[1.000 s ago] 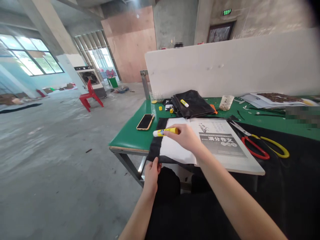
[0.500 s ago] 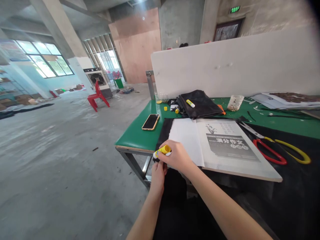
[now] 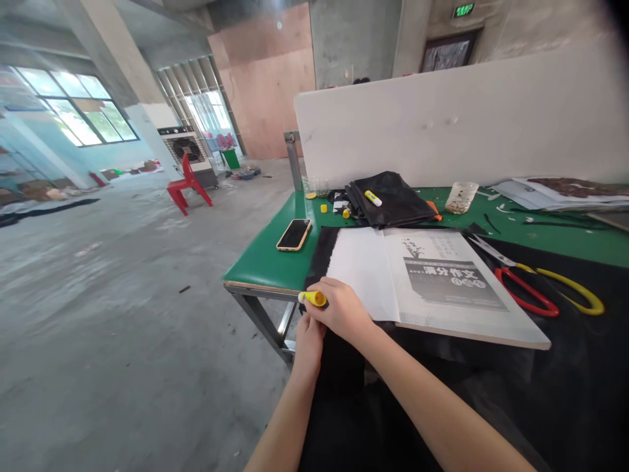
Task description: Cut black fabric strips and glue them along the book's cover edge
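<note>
Green table [image 3: 265, 265] carries the lot; black cloth [image 3: 322, 255] lies under the open book [image 3: 457, 285], its left strip showing past the ragged edge of the white page [image 3: 362, 272]. Scissors [image 3: 514, 264] sit just right of the book, blades apart. My 2 hands are close together at the cloth's near-left corner. Left hand [image 3: 308, 341] is up against it, fingertips partly hidden, can't tell if they're pinching. Phone [image 3: 295, 235] lies beyond, left of the cloth. Right hand [image 3: 344, 311] has a firm finger grip on the yellow glue stick [image 3: 314, 298]. Change: stick was over the page 1 s ago, now it's down at that corner, so the work spot is cloth, not paper. Tip contact unclear. 2 yellow caps [image 3: 323, 208] sit farther back.
</note>
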`<state>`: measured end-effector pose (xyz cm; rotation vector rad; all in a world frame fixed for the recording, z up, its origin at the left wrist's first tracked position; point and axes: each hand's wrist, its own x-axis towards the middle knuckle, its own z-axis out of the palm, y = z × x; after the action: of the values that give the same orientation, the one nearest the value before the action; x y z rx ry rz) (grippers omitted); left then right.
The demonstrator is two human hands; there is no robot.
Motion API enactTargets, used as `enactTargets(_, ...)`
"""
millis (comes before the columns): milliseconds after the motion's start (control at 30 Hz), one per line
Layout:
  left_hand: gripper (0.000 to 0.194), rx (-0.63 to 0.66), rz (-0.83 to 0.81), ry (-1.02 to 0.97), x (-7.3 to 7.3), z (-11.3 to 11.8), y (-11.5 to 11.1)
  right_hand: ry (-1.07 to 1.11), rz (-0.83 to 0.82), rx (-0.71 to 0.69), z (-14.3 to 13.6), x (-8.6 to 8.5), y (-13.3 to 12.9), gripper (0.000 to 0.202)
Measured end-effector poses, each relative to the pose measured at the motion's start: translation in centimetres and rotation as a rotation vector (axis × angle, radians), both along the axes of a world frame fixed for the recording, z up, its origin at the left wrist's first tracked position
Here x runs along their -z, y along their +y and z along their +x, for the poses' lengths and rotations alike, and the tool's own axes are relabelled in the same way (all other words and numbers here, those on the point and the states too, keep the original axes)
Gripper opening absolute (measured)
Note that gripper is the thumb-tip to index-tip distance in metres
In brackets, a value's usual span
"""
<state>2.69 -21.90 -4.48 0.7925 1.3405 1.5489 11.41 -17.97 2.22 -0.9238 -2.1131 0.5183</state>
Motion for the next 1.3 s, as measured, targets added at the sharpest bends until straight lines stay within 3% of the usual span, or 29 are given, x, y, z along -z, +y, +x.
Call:
enactTargets(133,0.041,-0.024,-0.021,0.008,0.3,0.0,0.1,0.325,-0.182,0.135,0.7,-0.7,-0.1,0.019)
enactTargets(233,0.045,-0.019,-0.033,0.023,0.5,0.0,0.1,0.425,-0.294,0.19,1.5,-1.2,0.1,0.024)
enactTargets(333,0.046,-0.024,-0.042,0.048,0.4,0.0,0.0,0.318,-0.317,0.158,2.0,-1.4,0.2,0.022)
enactTargets(500,0.04,-0.068,-0.038,0.096,0.4,0.2,-0.3,0.091,-0.174,0.018,1.4,-0.9,-0.3,0.014)
enactTargets(767,0.035,-0.05,-0.019,0.092,0.2,0.4,-0.4,-0.106,0.035,0.005,0.6,0.3,-0.4,0.017)
enactTargets(867,0.039,-0.066,-0.027,0.076,0.0,0.4,-0.5,-0.027,0.045,0.054,0.6,0.3,-0.3,0.024)
enactTargets(1033,0.041,-0.077,-0.058,0.027,0.2,0.3,-0.5,0.299,-0.11,0.184,1.4,-0.8,-0.2,0.028)
enactTargets(1300,0.038,-0.123,-0.056,-0.006,0.1,0.3,-0.4,0.159,-0.207,0.123,1.6,-0.6,-0.3,0.017)
